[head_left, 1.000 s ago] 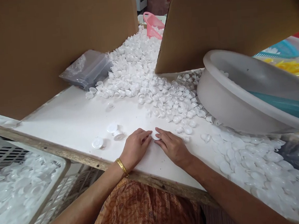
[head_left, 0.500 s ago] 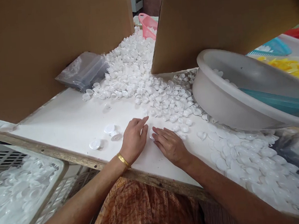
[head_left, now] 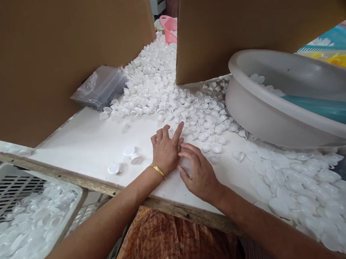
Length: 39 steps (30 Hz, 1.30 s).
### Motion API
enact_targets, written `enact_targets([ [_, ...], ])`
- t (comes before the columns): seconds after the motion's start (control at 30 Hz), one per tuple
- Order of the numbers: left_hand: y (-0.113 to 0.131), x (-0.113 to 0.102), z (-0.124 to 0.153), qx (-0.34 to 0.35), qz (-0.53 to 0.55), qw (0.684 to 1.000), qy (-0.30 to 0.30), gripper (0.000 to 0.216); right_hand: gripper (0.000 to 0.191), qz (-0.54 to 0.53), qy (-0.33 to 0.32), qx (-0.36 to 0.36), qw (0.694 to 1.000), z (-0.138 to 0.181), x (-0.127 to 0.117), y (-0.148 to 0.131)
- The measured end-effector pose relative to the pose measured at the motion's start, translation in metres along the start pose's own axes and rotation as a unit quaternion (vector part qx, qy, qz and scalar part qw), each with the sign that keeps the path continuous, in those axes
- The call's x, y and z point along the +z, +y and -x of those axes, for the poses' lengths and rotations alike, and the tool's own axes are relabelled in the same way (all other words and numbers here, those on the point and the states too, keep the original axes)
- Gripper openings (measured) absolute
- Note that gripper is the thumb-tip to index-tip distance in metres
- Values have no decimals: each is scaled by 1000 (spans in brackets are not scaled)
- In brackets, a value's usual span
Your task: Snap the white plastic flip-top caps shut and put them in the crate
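Many small, rounded, glossy white plastic cups (head_left: 150, 89) heap beyond the spread fingers of the left hand (head_left: 166, 150); the right hand's (head_left: 201, 173) fingers curve, grip unclear.

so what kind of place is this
Probably a small workshop or factory handling plastic parts: small white pieces are heaped across a worktable, more fill a slatted crate beside it, and a large basin sits by the heap.
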State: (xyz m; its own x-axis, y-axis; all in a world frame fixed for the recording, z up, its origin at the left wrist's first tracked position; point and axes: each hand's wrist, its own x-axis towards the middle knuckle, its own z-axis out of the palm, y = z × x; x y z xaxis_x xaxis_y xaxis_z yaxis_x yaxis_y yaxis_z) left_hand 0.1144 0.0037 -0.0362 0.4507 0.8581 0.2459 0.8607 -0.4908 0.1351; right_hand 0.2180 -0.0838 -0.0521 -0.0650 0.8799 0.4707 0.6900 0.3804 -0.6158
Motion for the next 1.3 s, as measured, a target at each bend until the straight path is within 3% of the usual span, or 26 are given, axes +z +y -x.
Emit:
enact_targets([
  [0.13, 4, 1, 3, 38, -10, 999, -22, 49, 56, 77, -83, -104, 988, -9, -9, -10],
  [0.27, 4, 9, 4, 30, 5, 999, -32, 50, 56, 79, -153, -123, 977, -14, -6, -8],
  [0.5, 1, 17, 3, 48, 5, 998, -38, 54, 48, 93, -154, -123, 976, -18, 3, 1],
  [0.77, 1, 17, 5, -5, 20, 1000, 13, 50, 48, 83, -148, -149, 974, -18, 7, 1],
  [0.83, -3, 12, 7, -32, 22, 999, 14, 49, 54, 82, -118, -138, 980, -13, 8, 2],
  [0.97, -24, -4, 12, -81, 15, 997, -9, 49, 68, 76, -87, -44, 992, -3, 14, -1],
  [1.07, -40, -14, 15, -121, 60, 991, 8, 48, 56, 22, -128, -14, 991, -4, 23, -10],
  [1.2, -46, -18, 16, -104, 190, 975, 45, 48, 24, 19, -165, 22, 986, -18, 39, -23],
  [1.3, -56, -21, 14, -105, 214, 970, 43, 47, 27, 44, -156, 15, 987, -30, 51, -28],
])
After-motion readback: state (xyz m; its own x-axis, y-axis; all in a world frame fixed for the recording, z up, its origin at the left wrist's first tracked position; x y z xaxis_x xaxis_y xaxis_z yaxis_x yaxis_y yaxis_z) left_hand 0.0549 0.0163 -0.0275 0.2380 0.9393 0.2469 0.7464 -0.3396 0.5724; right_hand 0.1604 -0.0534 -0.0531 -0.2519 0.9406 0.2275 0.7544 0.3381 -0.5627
